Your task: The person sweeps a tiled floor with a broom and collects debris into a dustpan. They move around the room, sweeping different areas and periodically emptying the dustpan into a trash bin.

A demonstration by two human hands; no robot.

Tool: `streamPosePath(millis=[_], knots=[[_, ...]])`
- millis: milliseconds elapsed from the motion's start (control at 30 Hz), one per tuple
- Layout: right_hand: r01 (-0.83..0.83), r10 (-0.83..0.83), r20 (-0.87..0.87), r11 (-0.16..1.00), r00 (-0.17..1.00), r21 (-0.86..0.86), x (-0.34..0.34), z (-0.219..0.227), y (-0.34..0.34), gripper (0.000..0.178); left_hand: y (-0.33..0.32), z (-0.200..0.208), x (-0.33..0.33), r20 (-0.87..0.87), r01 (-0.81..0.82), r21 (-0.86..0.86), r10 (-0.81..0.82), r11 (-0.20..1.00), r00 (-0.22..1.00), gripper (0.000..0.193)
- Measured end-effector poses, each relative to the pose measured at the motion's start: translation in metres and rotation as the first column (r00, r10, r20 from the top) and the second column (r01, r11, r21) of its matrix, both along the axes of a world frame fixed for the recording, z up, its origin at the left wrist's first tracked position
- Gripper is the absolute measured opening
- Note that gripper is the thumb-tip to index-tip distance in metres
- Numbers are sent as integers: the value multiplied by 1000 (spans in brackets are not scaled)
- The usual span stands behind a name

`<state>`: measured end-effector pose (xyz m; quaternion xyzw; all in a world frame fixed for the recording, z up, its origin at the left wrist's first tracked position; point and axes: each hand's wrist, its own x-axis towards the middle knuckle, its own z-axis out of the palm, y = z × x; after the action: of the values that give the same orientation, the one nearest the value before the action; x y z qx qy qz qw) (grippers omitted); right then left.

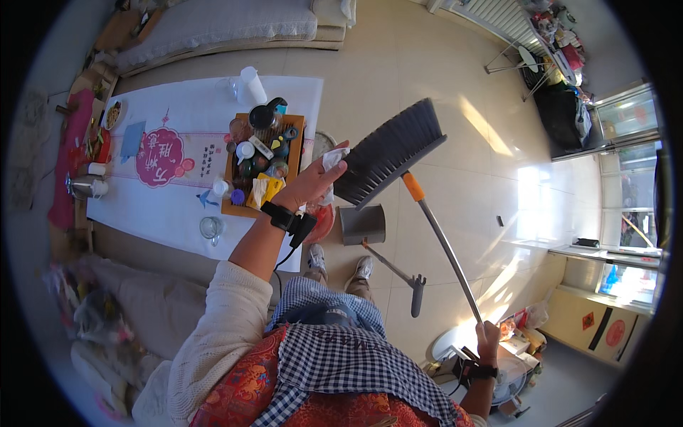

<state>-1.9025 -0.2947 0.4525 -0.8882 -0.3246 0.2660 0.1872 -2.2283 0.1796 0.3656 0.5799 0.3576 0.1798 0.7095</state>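
Note:
My right hand [488, 341] is closed round the lower end of a long grey broom handle [449, 245]. Raised off the floor, the broom head [393, 151] has dark bristles and an orange collar. At the left end of the bristles, my left hand [311, 185] pinches a crumpled white tissue [331, 159] between thumb and fingers. Whether the tissue presses on the bristles or only sits beside them, I cannot tell. A grey dustpan [363, 225] rests on the floor below the broom head, its handle slanting towards the lower right.
On my left a table with a white cloth [185, 92] carries a wooden tray [229, 171] of jars and bottles. A red bin [324, 224] stands between the table and the dustpan. A fan [509, 370] is near my right hand; a sofa [235, 32] lies beyond the table.

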Motion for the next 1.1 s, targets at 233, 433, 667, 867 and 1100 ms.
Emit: streamPosePath(millis=[233,433,667,867,1100], knots=[[-6,3,102,1000,995,24,-8,1,-8,45,13,-12,6,281,-49,-277,130,960,951,53],[-3,2,97,1000,995,15,-15,2,-13,46,17,-20,-4,-126,-152,152,171,977,977,32],[-5,2,53,999,999,44,-19,0,-23,45,23,-25,-12,-42,-127,272,143,954,989,31],[-10,6,88,999,996,51,-21,13,-30,44,40,-15,-29,25,-235,54,234,970,972,34],[-31,27,83,999,996,44,-20,13,-34,43,32,-1,-21,84,-76,-366,114,928,990,34]])
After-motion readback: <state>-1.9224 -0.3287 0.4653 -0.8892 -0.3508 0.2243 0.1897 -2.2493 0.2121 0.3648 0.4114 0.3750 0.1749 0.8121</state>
